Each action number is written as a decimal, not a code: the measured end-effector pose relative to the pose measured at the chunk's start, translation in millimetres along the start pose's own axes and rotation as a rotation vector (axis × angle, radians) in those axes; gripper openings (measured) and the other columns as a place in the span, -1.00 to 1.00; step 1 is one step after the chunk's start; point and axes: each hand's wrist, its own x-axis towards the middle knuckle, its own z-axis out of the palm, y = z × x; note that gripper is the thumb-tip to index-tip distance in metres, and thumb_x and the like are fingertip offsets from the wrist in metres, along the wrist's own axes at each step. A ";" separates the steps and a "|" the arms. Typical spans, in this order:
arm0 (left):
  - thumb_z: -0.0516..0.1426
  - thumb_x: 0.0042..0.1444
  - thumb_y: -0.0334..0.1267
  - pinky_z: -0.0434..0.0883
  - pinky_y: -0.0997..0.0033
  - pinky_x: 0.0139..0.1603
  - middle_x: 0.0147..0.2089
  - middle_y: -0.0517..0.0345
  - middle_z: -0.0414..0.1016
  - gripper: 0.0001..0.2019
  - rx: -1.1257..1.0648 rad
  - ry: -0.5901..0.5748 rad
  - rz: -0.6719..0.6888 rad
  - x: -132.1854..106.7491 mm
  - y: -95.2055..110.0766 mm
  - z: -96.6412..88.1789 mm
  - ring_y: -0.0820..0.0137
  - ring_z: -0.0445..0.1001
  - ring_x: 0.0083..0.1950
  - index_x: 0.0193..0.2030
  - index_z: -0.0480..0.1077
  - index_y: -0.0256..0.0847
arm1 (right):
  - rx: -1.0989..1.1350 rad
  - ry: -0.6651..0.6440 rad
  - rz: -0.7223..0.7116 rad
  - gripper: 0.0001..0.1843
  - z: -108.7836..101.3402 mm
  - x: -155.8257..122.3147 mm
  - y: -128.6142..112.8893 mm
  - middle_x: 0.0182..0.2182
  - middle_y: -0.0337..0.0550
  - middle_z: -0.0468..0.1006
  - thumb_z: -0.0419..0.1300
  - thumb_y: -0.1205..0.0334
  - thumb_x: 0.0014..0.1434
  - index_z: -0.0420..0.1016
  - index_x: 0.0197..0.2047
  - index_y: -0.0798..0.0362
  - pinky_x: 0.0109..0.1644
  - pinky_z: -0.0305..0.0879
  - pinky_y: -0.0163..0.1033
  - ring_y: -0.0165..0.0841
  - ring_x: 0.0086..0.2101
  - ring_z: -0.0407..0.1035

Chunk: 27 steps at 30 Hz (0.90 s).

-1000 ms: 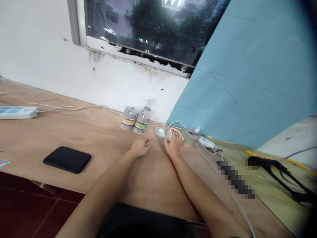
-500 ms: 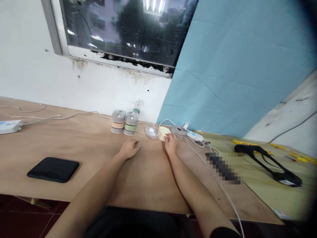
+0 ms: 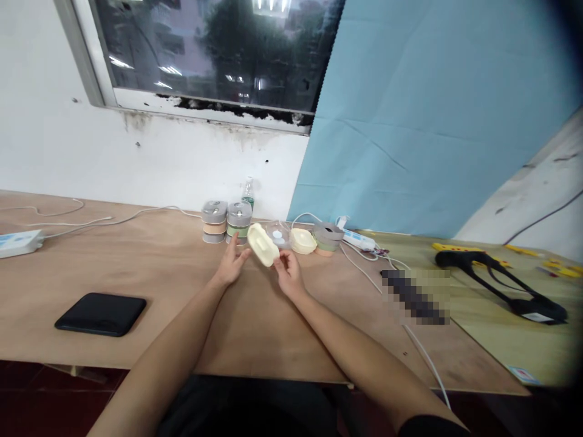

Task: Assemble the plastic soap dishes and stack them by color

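A pale yellow plastic tray (image 3: 262, 244), oval with a raised shape inside, is tilted up above the table. My right hand (image 3: 288, 272) pinches its lower right end between thumb and fingers. To the left of the tray, my left hand (image 3: 232, 264) is open, thumb and fingers apart, close to the tray's edge. Behind the tray sits a clear plastic cover (image 3: 281, 233), partly hidden. Another pale yellow piece (image 3: 302, 241) rests beside it, then a grey piece (image 3: 328, 232) on an orange one. Two stacks of containers, one with an orange band (image 3: 214, 228), one with green (image 3: 236, 232), stand at the back.
A plastic bottle (image 3: 248, 193) stands behind the stacks. At left lie a black flat case (image 3: 101, 313) and a white power strip (image 3: 20, 241). Another power strip (image 3: 359, 239), cables and a black frame-like object (image 3: 496, 285) are at right. Wall and window rise behind.
My right hand has lifted a pale yellow tray from the row and brought it left. My left hand has moved slightly forward, its fingers raised. The camera view has shifted a little.
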 end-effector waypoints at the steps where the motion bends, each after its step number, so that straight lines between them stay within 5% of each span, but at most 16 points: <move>1: 0.02 0.19 0.07 0.26 0.23 0.16 0.29 -0.12 0.20 -0.26 -0.005 0.011 -0.004 0.4 0.2 -0.8 0.23 0.36 0.14 0.40 -0.15 -0.21 | 0.062 -0.030 0.076 -0.66 0.9 -1.2 0.6 -0.31 -0.14 0.48 0.10 -0.12 0.15 0.27 -0.22 -0.02 -0.34 0.46 -0.12 -0.29 -0.38 0.42; 4: 0.05 0.16 0.08 0.29 0.27 0.12 0.15 -0.03 0.39 -0.40 0.051 -0.012 -0.013 0.7 -1.4 -2.3 0.20 0.37 0.13 0.27 0.17 -0.17 | 0.101 -0.081 0.229 -0.59 -8.5 3.9 6.9 -0.46 -0.21 0.47 0.12 -0.17 0.10 0.34 -0.21 0.00 -0.47 0.41 -0.15 -0.31 -0.50 0.38; 7: 0.06 0.14 0.07 0.37 0.28 -0.05 -0.06 -0.02 0.52 -0.51 0.257 -0.110 -0.055 0.5 -4.4 -3.4 0.18 0.47 -0.06 0.10 0.34 -0.19 | -0.133 -0.009 0.139 -0.60 -33.1 17.9 15.6 -0.46 -0.17 0.51 0.14 -0.14 0.09 0.46 -0.27 0.05 -0.37 0.39 -0.16 -0.30 -0.46 0.38; 11: 0.08 0.12 0.04 0.35 0.31 -0.14 -0.11 -0.01 0.52 -0.58 0.587 -0.208 -0.070 -0.7 -4.3 -2.0 0.18 0.48 -0.11 0.04 0.40 -0.13 | -0.494 0.287 -0.065 -0.65 -85.3 40.5 31.3 -0.27 -0.04 0.51 0.08 -0.01 0.15 0.49 -0.21 0.08 -0.19 0.36 -0.17 -0.29 -0.31 0.38; 17: 0.08 0.11 -0.03 0.34 0.30 -0.04 0.07 -0.03 0.40 -0.57 0.750 -0.241 -0.065 -4.7 -1.7 2.6 0.18 0.44 0.00 0.10 0.34 -0.10 | -0.697 0.746 0.009 -0.49 -160.1 58.5 64.2 -0.11 0.17 0.40 0.06 0.04 0.10 0.38 0.01 0.22 -0.05 0.29 -0.04 -0.18 -0.18 0.33; 27: 0.04 0.04 -0.34 0.32 0.28 0.09 0.15 -0.02 0.34 -0.51 0.656 -0.212 -0.044 -6.7 -7.6 2.0 0.19 0.39 0.11 0.16 0.29 -0.13 | -0.950 0.557 -0.236 -0.36 -164.9 81.8 78.8 0.25 0.25 -0.02 0.03 -0.03 0.19 0.20 0.25 0.14 0.23 -0.06 0.21 0.05 0.25 -0.10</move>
